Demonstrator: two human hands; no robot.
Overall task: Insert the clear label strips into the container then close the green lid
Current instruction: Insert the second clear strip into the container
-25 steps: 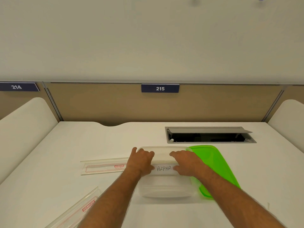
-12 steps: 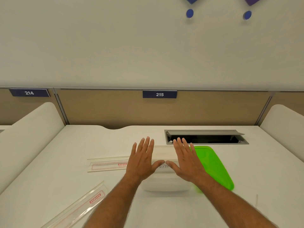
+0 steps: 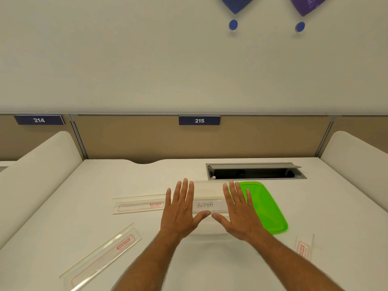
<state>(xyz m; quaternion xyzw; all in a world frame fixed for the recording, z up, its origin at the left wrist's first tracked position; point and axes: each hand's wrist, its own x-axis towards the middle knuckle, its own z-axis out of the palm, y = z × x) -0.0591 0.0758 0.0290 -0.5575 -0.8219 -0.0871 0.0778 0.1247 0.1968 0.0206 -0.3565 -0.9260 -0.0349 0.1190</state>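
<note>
Two bare hands, left hand (image 3: pixel 181 208) and right hand (image 3: pixel 237 211), spread flat and released, gripping nothing, above a clear container (image 3: pixel 210 191) on a white desk (image 3: pixel 88 196). The green lid (image 3: pixel 264 206) lies off, touching the container's right side. An "ALPHA" label strip (image 3: pixel 206 205) spans the container; three more strips lie loose: near left (image 3: pixel 100 257), far left (image 3: pixel 138 204), right (image 3: pixel 303 246).

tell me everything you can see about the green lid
The green lid is a bright, translucent-looking plastic rectangle with rounded corners and a raised rim. It is off the clear container, lying on the white desk at the container's right side, apparently tucked partly against or under it. Its far end sits just in front of the grey cable hatch. The right hand, open and flat, covers its left edge; contact cannot be told.
</note>
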